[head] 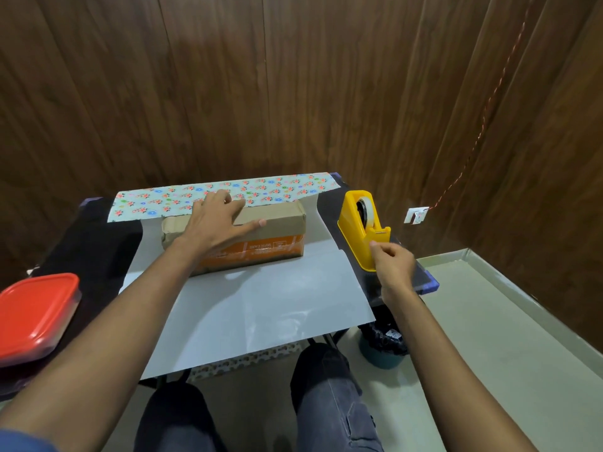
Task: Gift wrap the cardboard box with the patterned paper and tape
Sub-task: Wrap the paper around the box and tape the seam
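On the dark surface [98, 243], left hand [217, 220] pressed flat, holding floral-patterned paper [182, 199] over the brown cardboard box [280, 236]; right hand [390, 261] pinched tape at the yellow dispenser [359, 223]. No tape applied yet; most wrapping remained.

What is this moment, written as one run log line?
left hand: presses floral paper on brown cardboard box | right hand: pinches tape at yellow plastic dispenser | stage: first taping

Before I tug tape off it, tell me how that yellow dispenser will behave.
The yellow tape dispenser looks chunky and broad-based, so it probably stays put rather than tipping. It stands near the table's right edge, so a hard sideways pull might slide it. The right hand pinches at its cutter end; the left hand presses the box.
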